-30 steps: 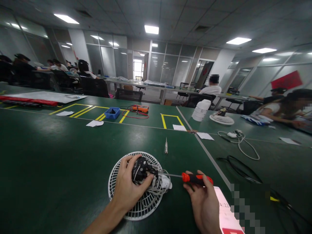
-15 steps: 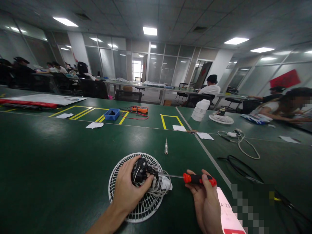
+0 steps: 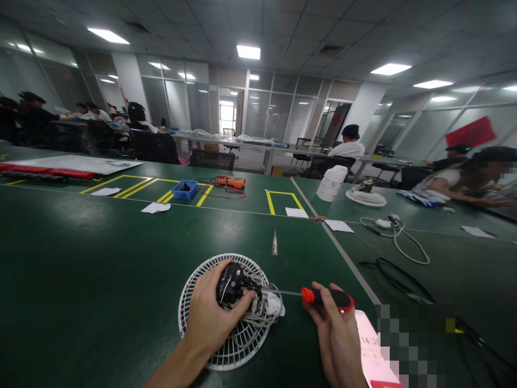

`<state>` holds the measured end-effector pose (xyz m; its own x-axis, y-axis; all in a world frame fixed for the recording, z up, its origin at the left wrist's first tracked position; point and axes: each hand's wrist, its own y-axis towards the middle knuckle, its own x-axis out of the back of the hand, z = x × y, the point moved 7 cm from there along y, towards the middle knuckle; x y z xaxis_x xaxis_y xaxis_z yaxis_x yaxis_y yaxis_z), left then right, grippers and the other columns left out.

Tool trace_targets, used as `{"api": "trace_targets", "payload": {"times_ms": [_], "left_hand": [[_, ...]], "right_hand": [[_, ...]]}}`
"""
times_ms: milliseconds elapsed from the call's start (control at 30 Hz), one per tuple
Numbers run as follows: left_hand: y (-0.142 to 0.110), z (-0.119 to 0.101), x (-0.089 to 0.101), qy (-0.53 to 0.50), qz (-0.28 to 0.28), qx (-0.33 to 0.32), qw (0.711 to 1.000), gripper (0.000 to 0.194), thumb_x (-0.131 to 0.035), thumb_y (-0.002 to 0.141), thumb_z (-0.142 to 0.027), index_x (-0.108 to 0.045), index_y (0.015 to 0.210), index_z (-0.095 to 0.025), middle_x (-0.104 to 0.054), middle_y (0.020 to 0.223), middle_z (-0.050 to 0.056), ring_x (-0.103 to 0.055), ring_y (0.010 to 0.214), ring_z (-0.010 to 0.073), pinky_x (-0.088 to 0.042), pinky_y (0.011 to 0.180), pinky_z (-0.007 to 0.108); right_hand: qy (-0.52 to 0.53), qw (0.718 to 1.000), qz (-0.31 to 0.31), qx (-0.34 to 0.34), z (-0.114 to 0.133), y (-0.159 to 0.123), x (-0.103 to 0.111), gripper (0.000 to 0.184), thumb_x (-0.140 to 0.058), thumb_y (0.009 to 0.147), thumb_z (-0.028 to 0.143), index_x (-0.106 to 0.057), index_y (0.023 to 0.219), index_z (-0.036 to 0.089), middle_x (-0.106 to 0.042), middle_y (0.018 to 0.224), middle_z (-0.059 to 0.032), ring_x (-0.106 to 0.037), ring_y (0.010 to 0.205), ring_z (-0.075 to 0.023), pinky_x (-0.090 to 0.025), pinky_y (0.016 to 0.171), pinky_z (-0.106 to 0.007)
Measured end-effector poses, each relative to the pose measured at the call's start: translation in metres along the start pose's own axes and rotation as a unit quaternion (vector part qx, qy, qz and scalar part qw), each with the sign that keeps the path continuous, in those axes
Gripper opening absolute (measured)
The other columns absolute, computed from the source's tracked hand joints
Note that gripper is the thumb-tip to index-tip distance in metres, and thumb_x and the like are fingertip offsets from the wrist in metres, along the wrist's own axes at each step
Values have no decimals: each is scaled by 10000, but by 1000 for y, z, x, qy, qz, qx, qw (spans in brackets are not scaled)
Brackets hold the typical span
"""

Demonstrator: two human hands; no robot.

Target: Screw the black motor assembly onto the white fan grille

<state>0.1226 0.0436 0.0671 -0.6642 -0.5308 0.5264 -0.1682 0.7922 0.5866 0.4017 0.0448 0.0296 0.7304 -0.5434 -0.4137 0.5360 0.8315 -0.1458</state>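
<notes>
Dark green and smooth, the worktop (image 3: pixel 121 258) carries a round white plastic fan grille (image 3: pixel 238 357) toward its near edge, which is out of frame, left of the grey seam. The black motor assembly (image 3: pixel 229 285) sits on the grille, clasped between the spread fingers and thumb of the left hand (image 3: pixel 208 318). The right hand (image 3: pixel 337 334) grips the red-and-black-handled screwdriver (image 3: pixel 331 297), its shaft running nearly level to the assembly.

The left thumb lies close to where the shaft meets the mechanism, so a tip slipping out under sideways force could jab it. A blade seated off-line could chew a screw head. The assembly looks raised on the open grille; a weak hold might let it twist or rock under turning force. Loose pale cable (image 3: pixel 262 322) bunches just beneath the shaft and could be snagged or nicked.

Nearest the camera, the lit phone (image 3: pixel 375 350) is partly covered by the right hand and blurred by pixelation. The screwdriver tip is buried in dark parts, so whether it engages a screw cannot be told. Farther off, the contents of the small blue plastic bin (image 3: pixel 184 190) read only as dark shapes, and the person (image 3: pixel 448 180) at the far right is partly pixelated.
</notes>
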Motion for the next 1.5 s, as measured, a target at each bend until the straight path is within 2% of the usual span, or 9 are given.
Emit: {"api": "trace_targets", "payload": {"times_ms": [67, 133, 367, 567, 767, 1000, 1200, 1400, 1500], "left_hand": [[-1, 1, -1, 1, 0, 3, 1000, 647, -738, 791, -554, -549, 1329, -250, -697, 1241, 82, -670, 1105, 299, -545, 973, 519], [0, 2, -1, 0, 1, 2, 1000, 654, -738, 791, -554, -544, 1337, -252, -693, 1251, 82, -666, 1114, 298, -540, 982, 518], [1, 2, 0, -3, 1, 3, 1000, 638, -739, 785, -541, -563, 1320, -240, -701, 1231, 88, -673, 1103, 300, -538, 984, 511], [0, 1, -1, -6, 1, 0, 1000, 637, -747, 784, -497, -555, 1325, -222, -693, 1247, 99, -667, 1120, 291, -543, 983, 491], [1, -3, 1, -1, 2, -10, 1000, 617, -738, 788, -457, -551, 1325, -217, -690, 1251, 101, -664, 1122, 295, -537, 991, 498], [1, -2, 0, -3, 4, -13, 1000, 595, -720, 803, -431, -542, 1339, -244, -691, 1248, 83, -658, 1125, 301, -543, 972, 507], [0, -2, 0, -4, 4, -11, 1000, 585, -711, 809, -430, -548, 1330, -220, -692, 1244, 99, -658, 1126, 303, -547, 967, 504], [1, -4, 1, -2, -1, -15, 1000, 575, -713, 801, -415, -564, 1316, -207, -704, 1218, 106, -669, 1099, 302, -553, 951, 497], [1, -3, 0, -3, 5, -10, 1000, 576, -714, 800, -411, -562, 1319, -213, -699, 1229, 103, -667, 1107, 303, -548, 961, 501]], "right_hand": [[26, 999, 13, 17, 3, -2, -1, 610, -922, 586, 403, -595, 1082, 261, -709, 1122, -15, -676, 1057, -232, -559, 906, -397], [33, 999, 18, 21, 4, -2, -1, 640, -922, 571, 370, -602, 1114, 258, -710, 1121, -21, -657, 1101, -237, -522, 980, -418], [-17, 1000, -18, 13, 9, -5, 0, 835, -956, 543, 362, -543, 1263, 266, -602, 782, 94, -609, 616, -129, -555, 643, -288], [57, 998, 1, -9, 7, -4, -3, 646, -874, 587, 365, -580, 1145, 227, -693, 1014, -20, -678, 1024, -240, -565, 886, -385], [-20, 1000, -12, 0, 9, -4, -2, 801, -919, 587, 404, -537, 1280, 283, -615, 861, 65, -661, 694, -157, -575, 708, -325], [37, 999, 2, -12, 5, -3, 0, 772, -923, 538, 338, -562, 1216, 267, -676, 1056, 0, -665, 1077, -240, -515, 995, -407], [-3, 1000, -20, -8, 3, -1, 4, 698, -932, 575, 386, -590, 1176, 291, -620, 853, 71, -650, 796, -167, -579, 767, -338], [50, 998, 16, -22, 2, 0, -1, 552, -840, 635, 373, -607, 1113, 224, -718, 1024, -40, -679, 1052, -274, -545, 936, -461], [3, 1000, -6, -16, 4, 1, 2, 632, -896, 598, 371, -591, 1132, 224, -692, 824, 25, -688, 786, -200, -578, 761, -361]]}}
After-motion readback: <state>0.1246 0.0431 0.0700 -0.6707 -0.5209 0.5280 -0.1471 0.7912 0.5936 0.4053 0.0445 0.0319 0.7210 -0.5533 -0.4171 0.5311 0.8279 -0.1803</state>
